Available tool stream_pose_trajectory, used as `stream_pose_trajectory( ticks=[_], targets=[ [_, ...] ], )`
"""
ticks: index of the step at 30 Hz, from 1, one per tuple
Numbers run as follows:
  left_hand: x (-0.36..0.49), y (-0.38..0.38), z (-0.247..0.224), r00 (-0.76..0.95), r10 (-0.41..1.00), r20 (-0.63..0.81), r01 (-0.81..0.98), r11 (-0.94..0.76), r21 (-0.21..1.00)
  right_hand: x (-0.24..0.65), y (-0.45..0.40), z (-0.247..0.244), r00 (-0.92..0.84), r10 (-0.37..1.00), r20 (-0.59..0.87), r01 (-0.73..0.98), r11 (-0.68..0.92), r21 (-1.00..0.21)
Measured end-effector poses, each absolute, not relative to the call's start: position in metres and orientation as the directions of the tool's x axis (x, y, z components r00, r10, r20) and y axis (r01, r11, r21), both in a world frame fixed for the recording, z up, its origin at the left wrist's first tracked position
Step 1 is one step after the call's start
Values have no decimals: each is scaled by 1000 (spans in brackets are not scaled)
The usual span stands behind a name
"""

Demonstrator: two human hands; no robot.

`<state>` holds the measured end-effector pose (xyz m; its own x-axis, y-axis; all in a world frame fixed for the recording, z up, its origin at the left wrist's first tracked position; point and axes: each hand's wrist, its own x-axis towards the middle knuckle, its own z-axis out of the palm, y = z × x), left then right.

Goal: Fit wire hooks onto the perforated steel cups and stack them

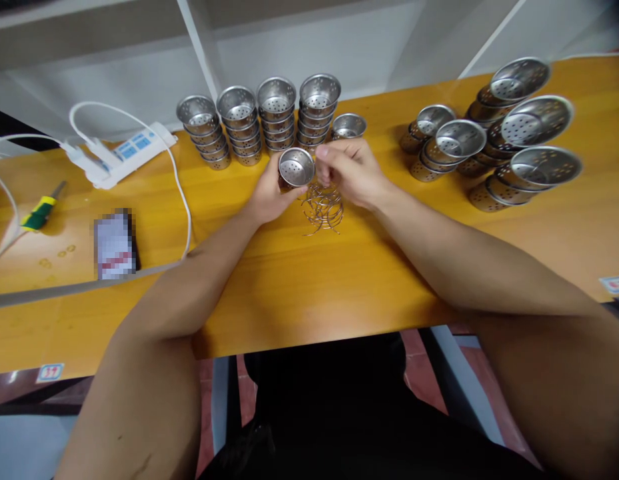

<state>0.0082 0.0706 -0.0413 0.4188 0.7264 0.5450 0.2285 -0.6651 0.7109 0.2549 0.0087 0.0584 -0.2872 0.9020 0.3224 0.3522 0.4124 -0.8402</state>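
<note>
My left hand point(270, 190) is wrapped around a small perforated metal cup point(296, 168), its mouth tilted up toward me. Close to the cup's right rim, my right hand point(352, 170) has its fingers pinched together; whatever is between them is too small or hidden to make out. Under the hands, a loose tangle of thin curved metal wires point(323, 212) lies on the wooden table point(309, 287). Just behind my right hand stands another perforated cup point(349, 125), partly covered by it.
Four stacks of perforated cups point(238, 110) stand along the back. More stacks, some wider point(539, 167), fill the right side. To the left are a white power strip point(134, 153) with cables, a green-yellow screwdriver point(39, 212) and a phone point(114, 247). A panel point(309, 47) rises behind.
</note>
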Motion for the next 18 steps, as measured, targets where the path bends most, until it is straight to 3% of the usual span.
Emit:
stream_pose_trajectory(
  ticks=[10, 18],
  targets=[
    [12, 67, -37, 326, 820, 471, 186, -544, 818, 299, 21, 62, -659, 740, 138, 489, 560, -669],
    [8, 59, -31, 447, 723, 527, 222, -660, 718, 290, 11, 63, -477, 844, 245, 488, 486, -725]
  ],
)
